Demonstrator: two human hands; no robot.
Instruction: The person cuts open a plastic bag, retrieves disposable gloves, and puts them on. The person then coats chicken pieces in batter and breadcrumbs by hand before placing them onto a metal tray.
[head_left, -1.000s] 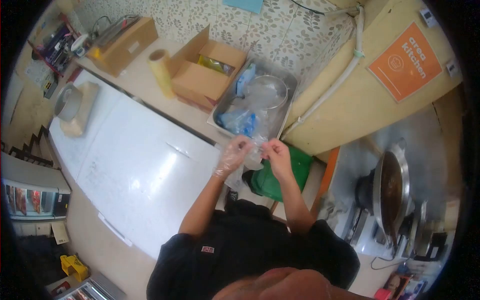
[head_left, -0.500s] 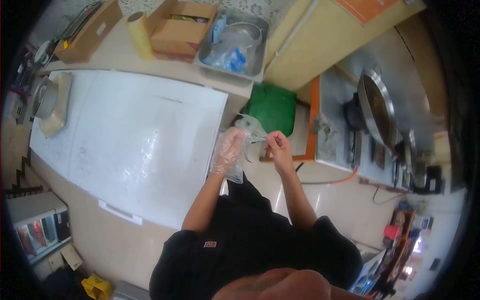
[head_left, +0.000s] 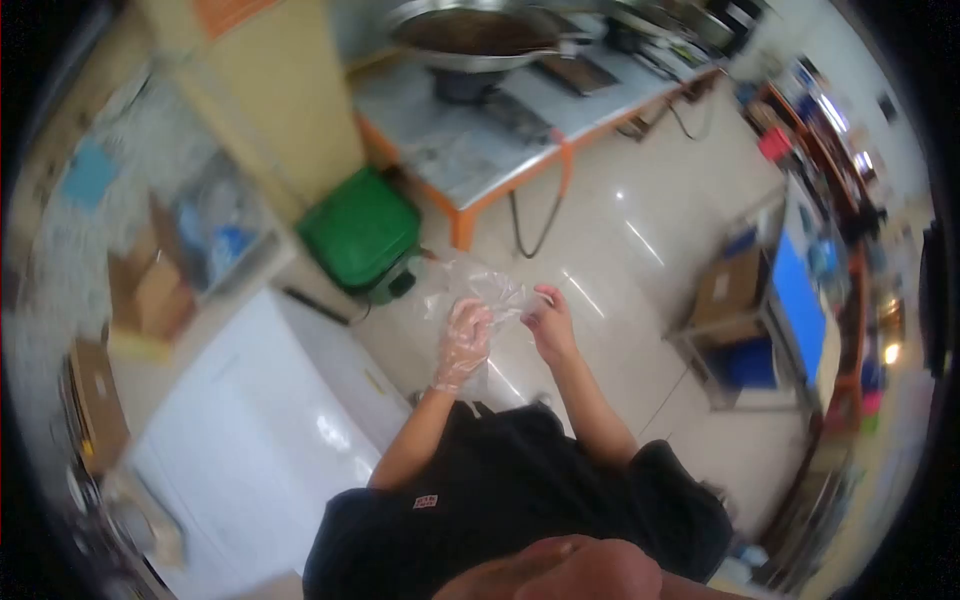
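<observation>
My left hand (head_left: 464, 345) wears a clear plastic glove and pinches one side of a second clear, thin plastic piece (head_left: 478, 285), which looks like another glove. My right hand (head_left: 549, 322) is bare, its fingers closed on the other side of that piece. The plastic spreads between and above both hands, over the tiled floor. Beyond it to the upper left stands a green bin (head_left: 362, 228).
A white chest freezer (head_left: 250, 400) is at the left, beside a counter with a metal tray (head_left: 235, 245) and cardboard boxes (head_left: 160, 290). Ahead, an orange-framed steel table (head_left: 440, 150) bears a large wok (head_left: 470, 35). A blue-topped cart (head_left: 797, 290) stands at the right.
The view has swung to the right, away from the freezer, bringing the cart into sight. Both hands still hold the clear plastic, which is now spread wider.
</observation>
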